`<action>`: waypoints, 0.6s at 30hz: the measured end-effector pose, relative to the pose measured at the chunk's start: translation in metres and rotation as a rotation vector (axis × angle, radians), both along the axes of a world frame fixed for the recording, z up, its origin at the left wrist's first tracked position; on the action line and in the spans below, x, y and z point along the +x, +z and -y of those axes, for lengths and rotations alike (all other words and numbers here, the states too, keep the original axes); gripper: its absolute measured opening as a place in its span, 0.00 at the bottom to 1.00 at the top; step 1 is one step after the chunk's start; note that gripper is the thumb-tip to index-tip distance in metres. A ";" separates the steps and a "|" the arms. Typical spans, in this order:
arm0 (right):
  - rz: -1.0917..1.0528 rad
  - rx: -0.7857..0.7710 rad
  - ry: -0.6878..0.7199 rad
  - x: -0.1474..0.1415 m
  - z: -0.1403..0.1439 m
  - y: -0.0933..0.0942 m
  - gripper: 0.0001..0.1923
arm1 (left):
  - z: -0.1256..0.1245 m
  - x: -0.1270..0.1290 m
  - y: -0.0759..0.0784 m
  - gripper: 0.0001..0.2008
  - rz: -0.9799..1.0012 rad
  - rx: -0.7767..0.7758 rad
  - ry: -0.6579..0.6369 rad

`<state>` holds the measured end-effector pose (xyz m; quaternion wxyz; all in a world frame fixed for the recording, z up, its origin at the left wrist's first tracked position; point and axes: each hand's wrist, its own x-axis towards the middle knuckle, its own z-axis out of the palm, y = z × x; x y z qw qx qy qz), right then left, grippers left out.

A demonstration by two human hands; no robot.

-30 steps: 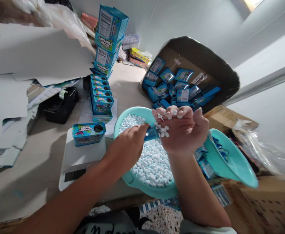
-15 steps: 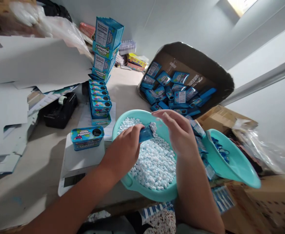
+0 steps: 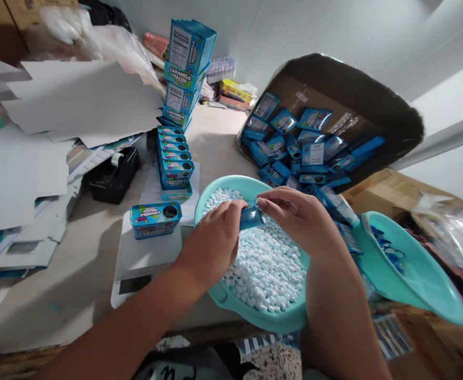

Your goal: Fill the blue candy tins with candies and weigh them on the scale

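Over a teal basin (image 3: 231, 298) full of small white candies (image 3: 266, 266), my left hand (image 3: 213, 243) grips a small blue box (image 3: 251, 216). My right hand (image 3: 298, 219) pinches the same box at its far end, palm down. Left of the basin, a blue candy box with a round window (image 3: 155, 220) sits on a white scale (image 3: 146, 258).
A stack of blue boxes (image 3: 176, 158) rises behind the scale. A tilted cardboard carton (image 3: 358, 95) holds many blue boxes. A second teal basin (image 3: 417, 274) lies to the right. A black tape dispenser (image 3: 114, 174) and white card sheets (image 3: 73, 105) lie at left.
My right hand turned palm down, let its handful of candies go and came onto the end of the blue box. The view shifted slightly.
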<state>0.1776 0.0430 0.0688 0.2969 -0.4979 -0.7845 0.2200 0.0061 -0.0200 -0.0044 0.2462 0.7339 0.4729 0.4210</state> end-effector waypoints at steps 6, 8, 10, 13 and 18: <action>-0.063 -0.015 0.042 -0.002 0.007 0.004 0.16 | -0.001 0.001 -0.003 0.23 0.001 0.014 0.019; -0.111 -0.046 0.053 -0.002 0.006 0.004 0.15 | -0.001 0.001 -0.003 0.23 -0.001 0.014 0.019; -0.181 -0.095 0.061 0.000 0.004 0.003 0.15 | -0.001 0.001 -0.003 0.22 -0.004 0.017 0.018; -0.276 -0.215 0.075 0.004 0.000 0.001 0.17 | 0.000 0.001 -0.002 0.22 -0.015 0.020 0.016; -0.328 -0.351 0.104 0.010 -0.006 -0.002 0.19 | 0.002 0.001 -0.002 0.22 -0.028 0.027 0.011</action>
